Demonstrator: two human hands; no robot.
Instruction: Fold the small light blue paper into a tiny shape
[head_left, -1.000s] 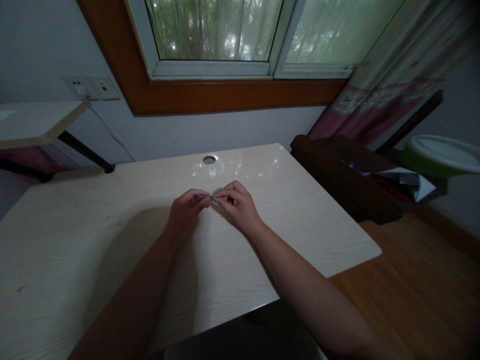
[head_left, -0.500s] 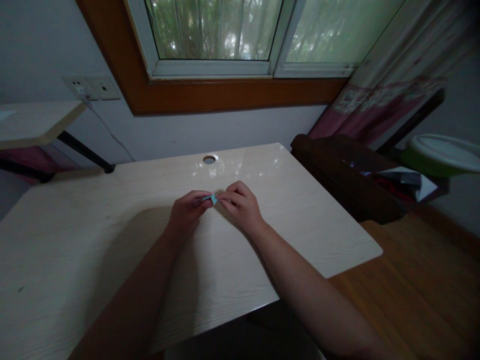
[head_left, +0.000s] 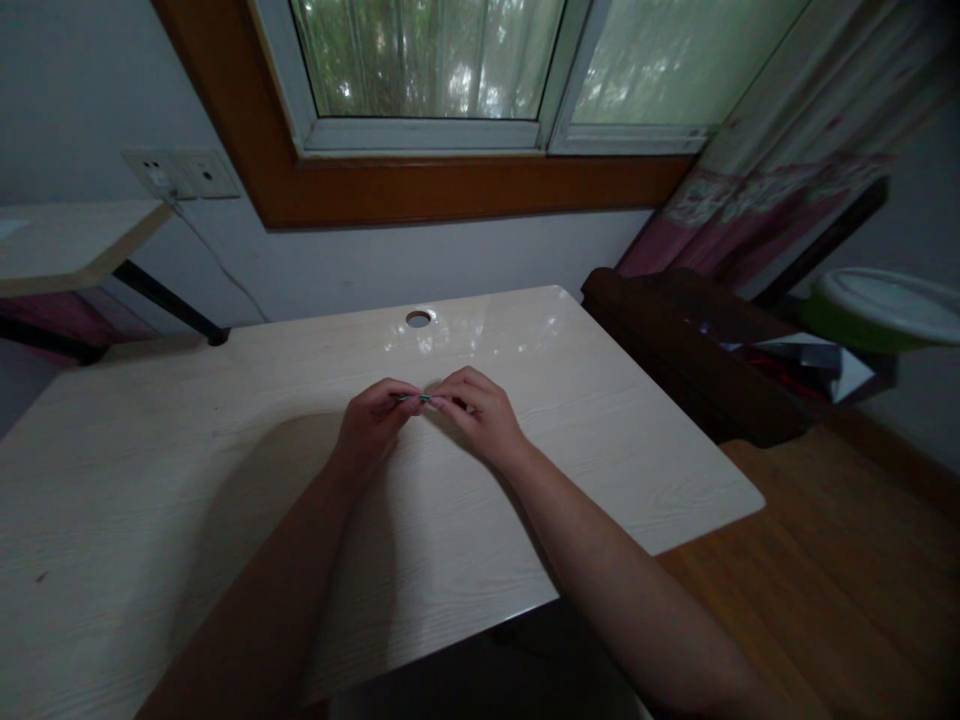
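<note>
A small piece of folded teal paper (head_left: 424,398) is pinched between my two hands, just above the middle of the pale wood-grain desk (head_left: 480,540). Only a thin edge of it shows; fingers cover the rest. My left hand (head_left: 377,418) is closed on its left part, thumb and index finger pressed together. From the other side my right hand (head_left: 480,412) pinches the right end, its fingers curled. The two sets of fingertips are very close together.
A round cable hole (head_left: 418,319) lies near the desk's back edge. At left stands a raised shelf (head_left: 82,240) on black legs. Dark wooden furniture (head_left: 660,350) is beside the desk at right, with a green, pale-topped container (head_left: 885,310) above it. A window (head_left: 427,60) is behind.
The teal paper showed a wider, angled face before; now just a narrow edge is visible. My right fingertips have shifted slightly left, closer to the left hand. The arms stay almost still.
</note>
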